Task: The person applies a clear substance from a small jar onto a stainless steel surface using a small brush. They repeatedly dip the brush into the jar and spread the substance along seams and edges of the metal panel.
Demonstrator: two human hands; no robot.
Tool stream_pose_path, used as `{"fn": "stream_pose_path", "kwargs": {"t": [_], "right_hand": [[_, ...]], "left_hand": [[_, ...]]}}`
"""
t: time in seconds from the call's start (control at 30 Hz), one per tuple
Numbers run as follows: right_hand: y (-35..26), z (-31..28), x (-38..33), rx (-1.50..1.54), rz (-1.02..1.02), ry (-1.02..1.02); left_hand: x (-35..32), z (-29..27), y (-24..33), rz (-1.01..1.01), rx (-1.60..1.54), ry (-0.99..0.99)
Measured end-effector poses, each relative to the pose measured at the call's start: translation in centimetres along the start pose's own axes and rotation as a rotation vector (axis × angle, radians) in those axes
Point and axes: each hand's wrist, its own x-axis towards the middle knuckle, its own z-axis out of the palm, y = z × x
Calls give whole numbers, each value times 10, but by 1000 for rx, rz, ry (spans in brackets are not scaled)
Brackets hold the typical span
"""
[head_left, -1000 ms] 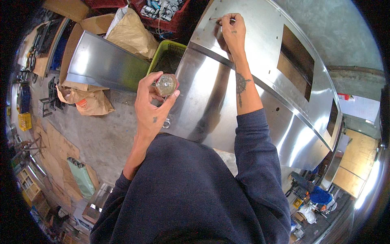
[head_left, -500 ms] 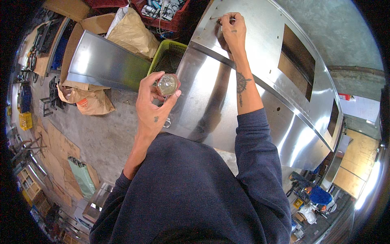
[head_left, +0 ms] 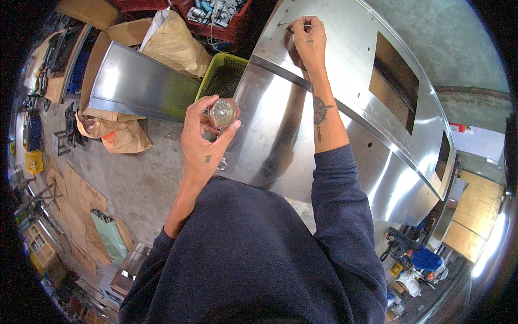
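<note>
A grey workshop floor [head_left: 148,178] lies left of a glossy steel panel [head_left: 345,59]. The right hand [head_left: 311,40] tightly pinches a thin stick [head_left: 286,24] at the panel's upper-left corner, seemingly dabbing; the next move probably calls for a steady tip. The left hand [head_left: 199,135], fingers curled, grips a round, glassy, reddish-sided container [head_left: 223,113] beside the panel's left edge

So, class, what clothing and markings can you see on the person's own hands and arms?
The left hand and right hand are ungloved, each with a small dark mark on its back. The right forearm bears a larger, dark, compass-like tattoo with a trailing tail. Dark navy fabric sleeves end partway along both forearms.
</note>
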Motion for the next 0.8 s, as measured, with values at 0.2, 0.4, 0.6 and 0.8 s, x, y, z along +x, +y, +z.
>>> {"fn": "stream_pose_path", "kwargs": {"t": [0.2, 0.4, 0.6, 0.8], "right_hand": [[1, -1, 0, -74, -32, -8], [2, 0, 0, -31, -21, 2], [3, 1, 0, 16, 2, 11], [1, -1, 0, -18, -17, 0]], "left_hand": [[0, 0, 3, -5, 6, -3], [-1, -1, 1, -3, 5, 2], [-2, -1, 0, -11, -14, 1], [-2, -2, 8, -23, 33, -29]]}}
